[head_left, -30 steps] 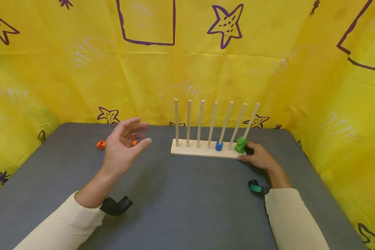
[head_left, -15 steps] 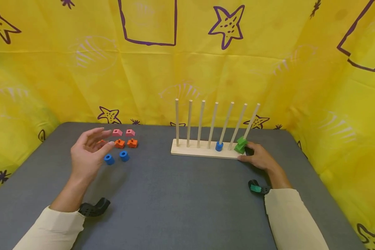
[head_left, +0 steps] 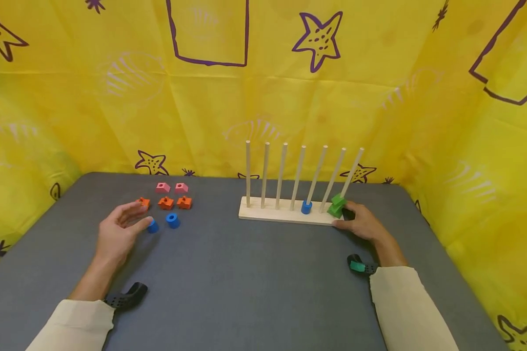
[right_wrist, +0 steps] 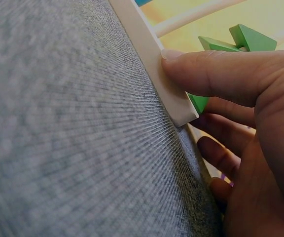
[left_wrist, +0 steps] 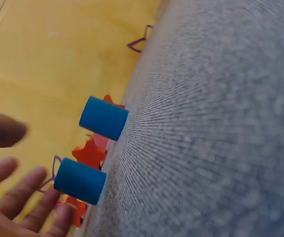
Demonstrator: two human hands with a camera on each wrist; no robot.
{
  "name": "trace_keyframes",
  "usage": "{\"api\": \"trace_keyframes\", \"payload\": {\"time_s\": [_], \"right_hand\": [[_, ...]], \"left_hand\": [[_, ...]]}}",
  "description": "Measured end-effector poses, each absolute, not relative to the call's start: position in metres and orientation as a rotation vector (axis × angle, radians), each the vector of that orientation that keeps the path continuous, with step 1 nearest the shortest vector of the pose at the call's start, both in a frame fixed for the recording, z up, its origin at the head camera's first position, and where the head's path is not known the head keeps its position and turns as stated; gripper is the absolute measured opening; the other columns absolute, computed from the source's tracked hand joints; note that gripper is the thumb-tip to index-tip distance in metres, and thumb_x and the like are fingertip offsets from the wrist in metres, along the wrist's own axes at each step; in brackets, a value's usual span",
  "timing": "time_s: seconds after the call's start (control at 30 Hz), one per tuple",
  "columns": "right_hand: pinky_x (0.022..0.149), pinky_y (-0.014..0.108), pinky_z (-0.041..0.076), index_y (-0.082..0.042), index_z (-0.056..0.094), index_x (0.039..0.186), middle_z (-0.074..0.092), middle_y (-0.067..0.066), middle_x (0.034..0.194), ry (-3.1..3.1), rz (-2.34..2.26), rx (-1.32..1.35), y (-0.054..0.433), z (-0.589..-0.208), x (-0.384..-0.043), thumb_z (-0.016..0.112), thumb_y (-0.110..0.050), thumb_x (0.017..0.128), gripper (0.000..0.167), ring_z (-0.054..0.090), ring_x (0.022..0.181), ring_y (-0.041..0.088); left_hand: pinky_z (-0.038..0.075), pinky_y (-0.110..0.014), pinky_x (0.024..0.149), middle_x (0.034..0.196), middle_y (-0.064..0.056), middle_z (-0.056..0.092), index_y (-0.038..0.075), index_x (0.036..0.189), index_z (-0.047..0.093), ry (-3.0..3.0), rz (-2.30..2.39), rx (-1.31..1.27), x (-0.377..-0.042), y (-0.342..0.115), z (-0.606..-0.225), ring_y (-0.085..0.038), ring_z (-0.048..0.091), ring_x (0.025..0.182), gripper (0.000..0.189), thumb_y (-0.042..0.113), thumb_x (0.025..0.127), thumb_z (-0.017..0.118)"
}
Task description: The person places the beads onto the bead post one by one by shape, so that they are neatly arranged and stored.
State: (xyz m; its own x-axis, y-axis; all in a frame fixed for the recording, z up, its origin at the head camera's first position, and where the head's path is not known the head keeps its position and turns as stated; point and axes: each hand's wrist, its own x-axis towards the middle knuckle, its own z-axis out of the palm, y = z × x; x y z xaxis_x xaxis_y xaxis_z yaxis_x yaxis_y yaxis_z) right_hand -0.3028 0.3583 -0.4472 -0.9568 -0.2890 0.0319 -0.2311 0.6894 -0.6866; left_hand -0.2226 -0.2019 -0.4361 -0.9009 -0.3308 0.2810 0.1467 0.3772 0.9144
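Note:
At the left, my left hand reaches over the small blocks, thumb and fingers spread apart beside a blue cylinder. In the left wrist view the fingers are relaxed, with nothing between them and the thumb. A second blue cylinder stands just to its right. My right hand grips the right end of a wooden peg stand, thumb on its front edge and fingers behind. Green blocks are stacked on the rightmost peg, close to that hand. Another blue cylinder sits low on a middle-right peg.
Behind the loose cylinders lie several orange star-shaped blocks and two pink blocks. Tall bare pegs rise from the stand. A yellow patterned cloth hangs behind the grey table.
My left hand has moved left and down from beside the stand to the loose blocks, first uncovering them, then lowering toward the left blue cylinder. The right hand stays on the stand's end.

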Motion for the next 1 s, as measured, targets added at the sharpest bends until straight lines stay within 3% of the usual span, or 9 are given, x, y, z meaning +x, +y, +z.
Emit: {"api": "trace_keyframes", "payload": {"time_s": [0.2,0.47,0.6,0.7,0.83,1.0], "right_hand": [[0.105,0.064,0.021,0.001,0.045,0.141,0.043,0.027,0.141,2.817,-1.098,-0.423,0.359,-0.45,-0.303,0.075,-0.029,0.085,0.07,0.033,0.131,0.046],[0.105,0.063,0.02,0.001,0.047,0.14,0.044,0.026,0.14,2.815,-1.141,-0.439,0.359,-0.448,-0.306,0.075,-0.024,0.085,0.067,0.034,0.131,0.044],[0.105,0.064,0.019,0.001,0.045,0.141,0.043,0.026,0.141,2.816,-1.115,-0.432,0.36,-0.446,-0.306,0.075,-0.025,0.085,0.068,0.032,0.132,0.044],[0.105,0.064,0.019,0.001,0.045,0.141,0.042,0.026,0.142,2.819,-1.095,-0.433,0.36,-0.445,-0.305,0.075,-0.027,0.085,0.069,0.031,0.132,0.045],[0.105,0.065,0.018,0.001,0.044,0.141,0.041,0.026,0.142,2.82,-1.092,-0.429,0.36,-0.446,-0.306,0.074,-0.027,0.085,0.07,0.031,0.132,0.045],[0.105,0.064,0.019,0.001,0.045,0.141,0.041,0.026,0.142,2.817,-1.096,-0.416,0.36,-0.445,-0.305,0.075,-0.027,0.085,0.07,0.031,0.132,0.045]], "left_hand": [[0.045,-0.008,0.077,0.123,-0.02,0.06,-0.003,0.132,0.051,-2.418,-1.458,0.167,-0.223,-0.211,-0.45,-0.003,0.057,0.098,0.053,0.015,0.088,0.073],[0.046,-0.009,0.073,0.123,-0.023,0.06,-0.003,0.133,0.051,-2.59,-1.329,0.163,-0.225,-0.213,-0.452,-0.029,0.06,0.103,0.052,0.014,0.089,0.072],[0.048,-0.01,0.07,0.117,-0.02,0.062,-0.003,0.128,0.057,-2.55,-1.34,0.199,-0.224,-0.211,-0.446,-0.01,0.062,0.092,0.047,0.018,0.089,0.072],[0.049,-0.011,0.069,0.109,-0.009,0.064,-0.004,0.124,0.059,-2.45,-1.387,0.24,-0.223,-0.206,-0.437,0.002,0.058,0.085,0.045,0.018,0.088,0.073],[0.049,-0.011,0.07,0.103,0.006,0.062,-0.004,0.121,0.061,-2.341,-1.449,0.236,-0.22,-0.199,-0.423,0.004,0.059,0.085,0.043,0.016,0.086,0.075],[0.049,-0.013,0.072,0.102,0.009,0.065,0.0,0.119,0.064,-2.315,-1.476,0.173,-0.218,-0.187,-0.407,0.002,0.062,0.088,0.039,0.018,0.086,0.075]]}}
